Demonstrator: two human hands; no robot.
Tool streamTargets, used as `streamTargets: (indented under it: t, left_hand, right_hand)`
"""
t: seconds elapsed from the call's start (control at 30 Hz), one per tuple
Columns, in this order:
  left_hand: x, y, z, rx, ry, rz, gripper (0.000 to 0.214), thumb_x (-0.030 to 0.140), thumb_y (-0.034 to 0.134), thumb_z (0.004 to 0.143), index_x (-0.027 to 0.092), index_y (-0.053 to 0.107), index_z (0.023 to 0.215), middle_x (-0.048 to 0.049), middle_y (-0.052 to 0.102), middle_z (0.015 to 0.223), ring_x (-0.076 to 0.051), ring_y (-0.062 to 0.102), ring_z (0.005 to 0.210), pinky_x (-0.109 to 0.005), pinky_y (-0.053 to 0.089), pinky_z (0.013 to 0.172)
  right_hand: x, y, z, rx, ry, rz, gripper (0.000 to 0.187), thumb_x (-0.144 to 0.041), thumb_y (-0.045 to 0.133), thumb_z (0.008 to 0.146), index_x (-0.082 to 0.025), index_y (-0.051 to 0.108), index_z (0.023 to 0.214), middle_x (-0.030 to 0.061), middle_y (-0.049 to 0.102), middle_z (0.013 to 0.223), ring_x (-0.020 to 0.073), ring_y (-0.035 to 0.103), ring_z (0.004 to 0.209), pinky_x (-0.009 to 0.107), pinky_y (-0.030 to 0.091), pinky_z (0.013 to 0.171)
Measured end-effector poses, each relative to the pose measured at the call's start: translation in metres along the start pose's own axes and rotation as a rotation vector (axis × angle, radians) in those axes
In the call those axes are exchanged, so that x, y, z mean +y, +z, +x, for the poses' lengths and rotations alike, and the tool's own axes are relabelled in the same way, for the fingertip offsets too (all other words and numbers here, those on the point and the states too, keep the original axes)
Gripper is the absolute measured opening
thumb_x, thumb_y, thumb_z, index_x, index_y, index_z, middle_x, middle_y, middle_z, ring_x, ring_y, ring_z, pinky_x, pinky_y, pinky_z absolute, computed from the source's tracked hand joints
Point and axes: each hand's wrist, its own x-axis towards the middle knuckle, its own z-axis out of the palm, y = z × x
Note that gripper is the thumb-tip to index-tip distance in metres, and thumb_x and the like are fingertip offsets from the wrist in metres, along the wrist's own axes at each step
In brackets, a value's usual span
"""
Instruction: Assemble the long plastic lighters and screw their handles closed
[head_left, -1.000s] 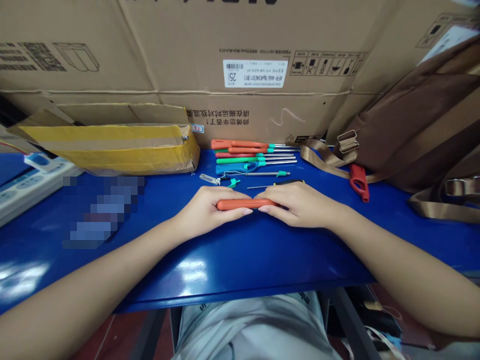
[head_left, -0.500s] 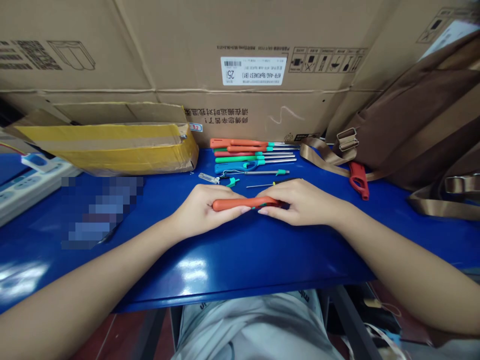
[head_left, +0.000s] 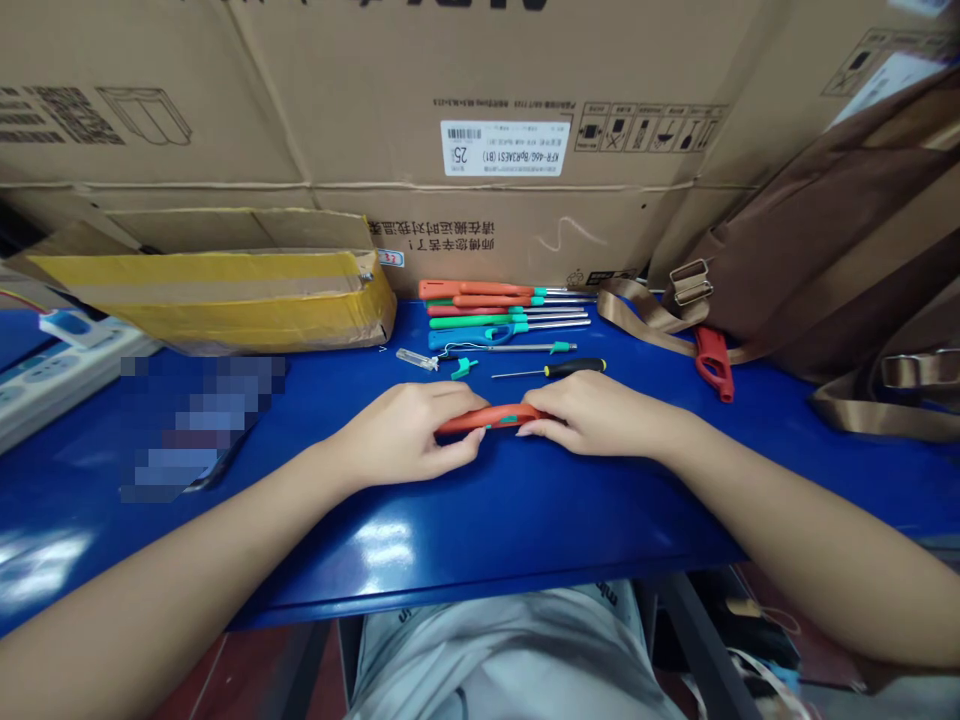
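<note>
Both hands hold one orange tool handle with a green stripe, lying across the blue table just above its surface. My left hand wraps its fingers over the handle's left end. My right hand pinches the right end, which is hidden under the fingers. Behind them lies a row of orange, green and blue handled screwdrivers with steel shafts. A small black and yellow screwdriver lies just beyond my right hand.
Large cardboard boxes wall off the back. A yellow-taped carton sits at back left, a white power strip at far left, a blurred flat object beside it. A brown bag with straps and a red clip fill the right.
The handle has turned in my hands, so a green stripe now shows, and it has dropped slightly nearer me. My left fingers curl further over it. The black screwdriver is now uncovered.
</note>
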Motion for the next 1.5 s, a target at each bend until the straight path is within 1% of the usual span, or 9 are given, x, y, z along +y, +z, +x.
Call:
streamTargets:
  t: [0.13,0.23,0.4,0.53,0.7,0.8,0.97,1.3,1.5]
  left_hand:
    - [-0.003,0.003,0.0,-0.019,-0.003,0.018,0.03,0.038,0.061,0.097,0.015,0.069,0.115,-0.004,0.073,0.098,-0.016,0.067,0.082,-0.025,0.046,0.071]
    - [-0.008,0.008,0.002,0.061,-0.036,-0.084,0.027,0.036,0.063,0.098,0.015,0.072,0.111,-0.0041,0.075,0.098,-0.015,0.068,0.082,-0.024,0.047,0.074]
    - [-0.014,0.012,0.006,0.175,-0.221,-0.233,0.027,0.039,0.072,0.089,0.015,0.077,0.1,-0.0011,0.074,0.08,-0.012,0.059,0.063,-0.023,0.044,0.061]
    - [-0.021,0.006,0.007,0.186,-0.269,-0.284,0.03,0.043,0.073,0.086,0.013,0.078,0.089,-0.0011,0.07,0.073,-0.012,0.053,0.06,-0.023,0.039,0.056]
    - [-0.032,-0.009,0.006,0.184,-0.287,-0.333,0.034,0.046,0.076,0.081,0.013,0.077,0.09,-0.0028,0.072,0.078,-0.014,0.059,0.065,-0.023,0.043,0.06]
    - [-0.036,-0.017,0.005,0.182,-0.286,-0.316,0.036,0.048,0.077,0.08,0.013,0.077,0.089,-0.0028,0.073,0.079,-0.013,0.06,0.064,-0.023,0.044,0.059]
    - [-0.037,-0.019,0.003,0.164,-0.27,-0.277,0.037,0.049,0.076,0.082,0.013,0.076,0.088,-0.0022,0.071,0.075,-0.012,0.058,0.061,-0.022,0.041,0.054]
    - [-0.035,-0.011,0.001,0.173,-0.144,-0.184,0.032,0.044,0.074,0.086,0.012,0.076,0.092,-0.0068,0.076,0.086,-0.017,0.067,0.072,-0.024,0.048,0.063]
    - [-0.03,-0.009,0.001,0.204,-0.115,-0.149,0.029,0.041,0.073,0.086,0.012,0.075,0.091,-0.0066,0.076,0.083,-0.016,0.066,0.069,-0.025,0.048,0.063]
  right_hand:
    - [0.002,-0.001,0.002,-0.023,0.019,0.095,0.032,-0.042,0.055,0.102,-0.016,0.065,0.086,0.0044,0.068,0.075,0.0167,0.057,0.067,0.027,0.032,0.063]
    - [0.005,-0.004,0.001,-0.022,0.02,0.124,0.031,-0.045,0.059,0.099,-0.017,0.065,0.088,0.004,0.068,0.078,0.0164,0.058,0.069,0.026,0.033,0.063]
    - [0.016,-0.009,-0.003,0.027,0.041,0.051,0.021,-0.039,0.061,0.097,-0.019,0.068,0.098,0.005,0.073,0.093,0.0177,0.063,0.077,0.027,0.036,0.065]
    - [0.029,-0.013,-0.006,0.057,0.123,0.003,0.021,-0.034,0.066,0.092,-0.019,0.071,0.107,0.0067,0.075,0.1,0.0213,0.066,0.086,0.028,0.04,0.07]
    - [0.041,-0.024,-0.012,0.023,0.162,-0.06,0.022,-0.036,0.067,0.089,-0.018,0.072,0.1,0.0083,0.075,0.095,0.0226,0.066,0.082,0.029,0.04,0.067]
    - [0.046,-0.031,-0.016,-0.006,0.186,-0.09,0.024,-0.039,0.063,0.091,-0.018,0.073,0.093,0.0071,0.074,0.084,0.02,0.063,0.071,0.029,0.036,0.062]
    - [0.049,-0.034,-0.018,-0.009,0.13,-0.046,0.029,-0.037,0.055,0.097,-0.017,0.07,0.083,0.0066,0.071,0.079,0.0172,0.059,0.067,0.028,0.035,0.063]
    - [0.037,-0.03,-0.015,-0.144,0.088,0.26,0.028,-0.031,0.049,0.099,-0.017,0.064,0.08,0.0038,0.07,0.077,0.0143,0.06,0.066,0.025,0.041,0.065]
    - [0.029,-0.024,-0.012,-0.134,0.071,0.164,0.027,-0.031,0.042,0.103,-0.019,0.055,0.082,0.0023,0.062,0.075,0.0136,0.052,0.064,0.026,0.036,0.063]
